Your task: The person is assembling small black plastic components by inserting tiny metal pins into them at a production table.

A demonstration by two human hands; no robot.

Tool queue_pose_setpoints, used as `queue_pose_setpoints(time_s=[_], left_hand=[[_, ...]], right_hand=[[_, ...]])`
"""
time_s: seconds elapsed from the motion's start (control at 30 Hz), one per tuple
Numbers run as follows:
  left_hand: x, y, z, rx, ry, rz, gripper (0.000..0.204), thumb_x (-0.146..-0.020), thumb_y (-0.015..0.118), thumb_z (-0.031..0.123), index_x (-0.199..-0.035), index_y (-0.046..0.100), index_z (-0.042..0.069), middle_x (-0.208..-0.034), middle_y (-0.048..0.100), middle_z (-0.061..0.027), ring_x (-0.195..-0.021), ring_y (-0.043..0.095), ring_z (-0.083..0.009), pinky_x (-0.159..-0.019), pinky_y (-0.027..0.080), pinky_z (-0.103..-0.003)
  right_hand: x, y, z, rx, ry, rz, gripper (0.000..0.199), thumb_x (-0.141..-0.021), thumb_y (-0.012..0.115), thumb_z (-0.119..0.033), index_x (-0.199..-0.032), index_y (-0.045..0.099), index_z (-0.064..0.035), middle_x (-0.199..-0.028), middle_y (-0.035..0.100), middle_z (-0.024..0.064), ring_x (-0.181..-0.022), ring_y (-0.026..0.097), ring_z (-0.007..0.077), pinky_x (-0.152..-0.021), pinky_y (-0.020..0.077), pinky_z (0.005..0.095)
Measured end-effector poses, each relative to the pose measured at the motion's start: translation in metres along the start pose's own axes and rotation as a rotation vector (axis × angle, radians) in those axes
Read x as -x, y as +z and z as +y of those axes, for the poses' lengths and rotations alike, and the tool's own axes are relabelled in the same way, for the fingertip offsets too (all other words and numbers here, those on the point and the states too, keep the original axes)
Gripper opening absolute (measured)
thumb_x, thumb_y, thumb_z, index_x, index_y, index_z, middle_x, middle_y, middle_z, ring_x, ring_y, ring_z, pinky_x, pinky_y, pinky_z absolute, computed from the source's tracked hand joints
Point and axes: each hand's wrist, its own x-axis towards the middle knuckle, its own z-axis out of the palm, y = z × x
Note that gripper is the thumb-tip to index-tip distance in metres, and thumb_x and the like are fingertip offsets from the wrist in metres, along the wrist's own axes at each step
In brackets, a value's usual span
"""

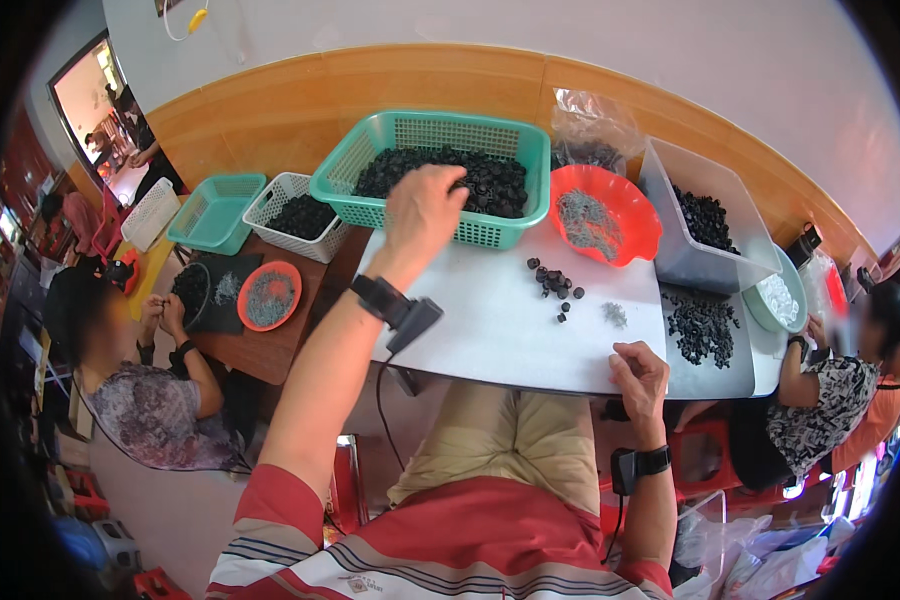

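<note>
My left hand [422, 218] reaches over the front rim of a green plastic basket [332, 190]. Its fingers are bent but apart, above a heap of small black parts [495, 185] inside, and nothing shows clearly between them. At the table's front edge, my right hand [642, 380] is curled, thumb near the fingertips; whatever it may hold is too small to make out. Several loose black round parts [554, 282] lie on the white tabletop [450, 320]. Beside them is a little pile of thin grey pieces [614, 315].
A red bowl [642, 205] of grey pieces stands right of the basket, then a clear bin [670, 255] of black parts. More black parts [702, 332] spread on a dark sheet. Seated people work at left [160, 400] and right [820, 410]. A white basket [255, 208] stands left.
</note>
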Motion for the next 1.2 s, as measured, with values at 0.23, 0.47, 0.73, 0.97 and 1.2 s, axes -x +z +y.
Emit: queue_pose_setpoints(time_s=[0.23,0.47,0.73,0.97,1.2], left_hand=[[0.014,0.008,-0.002,-0.006,0.053,0.041,0.023,-0.087,0.074,0.013,-0.107,0.074,0.003,-0.111,0.073,-0.0143,-0.103,0.067,-0.0349,-0.089,0.054,-0.044],[0.070,0.043,0.059,0.087,0.344,0.026,0.020,-0.081,0.076,0.005,-0.101,0.071,0.003,-0.104,0.071,-0.0100,-0.099,0.066,-0.0307,-0.085,0.055,-0.040],[0.073,0.070,0.074,0.195,0.233,-0.323,0.030,-0.083,0.072,0.002,-0.113,0.070,0.003,-0.115,0.070,-0.0104,-0.111,0.061,-0.0322,-0.098,0.050,-0.042],[0.076,0.086,0.073,0.186,0.259,-0.369,0.027,-0.084,0.071,0.004,-0.111,0.072,0.004,-0.115,0.070,-0.0100,-0.112,0.060,-0.0320,-0.099,0.049,-0.042],[0.085,0.085,0.075,0.180,0.216,-0.388,0.021,-0.086,0.071,0.009,-0.106,0.073,0.004,-0.108,0.070,-0.0103,-0.108,0.061,-0.0303,-0.095,0.051,-0.040]], right_hand=[[0.003,0.002,-0.004,-0.020,-0.017,0.023,0.014,-0.092,0.070,-0.002,-0.104,0.070,0.0039,-0.080,0.059,-0.0006,-0.069,0.054,0.0059,-0.064,0.0474,0.0223],[0.002,0.002,0.000,-0.016,-0.042,0.008,0.014,-0.091,0.070,-0.001,-0.104,0.068,0.0035,-0.079,0.058,-0.0010,-0.069,0.053,0.0054,-0.062,0.0430,0.0222],[0.003,-0.001,0.012,-0.055,-0.094,-0.014,0.015,-0.091,0.072,-0.002,-0.105,0.069,0.0033,-0.085,0.056,-0.0010,-0.072,0.048,0.0051,-0.064,0.0410,0.0211],[0.004,-0.002,0.010,-0.092,-0.070,-0.031,0.015,-0.091,0.073,-0.002,-0.105,0.069,0.0023,-0.084,0.054,-0.0019,-0.070,0.046,0.0047,-0.062,0.0387,0.0207],[0.001,-0.003,0.009,-0.071,-0.085,-0.029,0.016,-0.090,0.074,-0.003,-0.105,0.071,0.0012,-0.084,0.056,-0.0015,-0.069,0.046,0.0050,-0.061,0.0390,0.0211]])
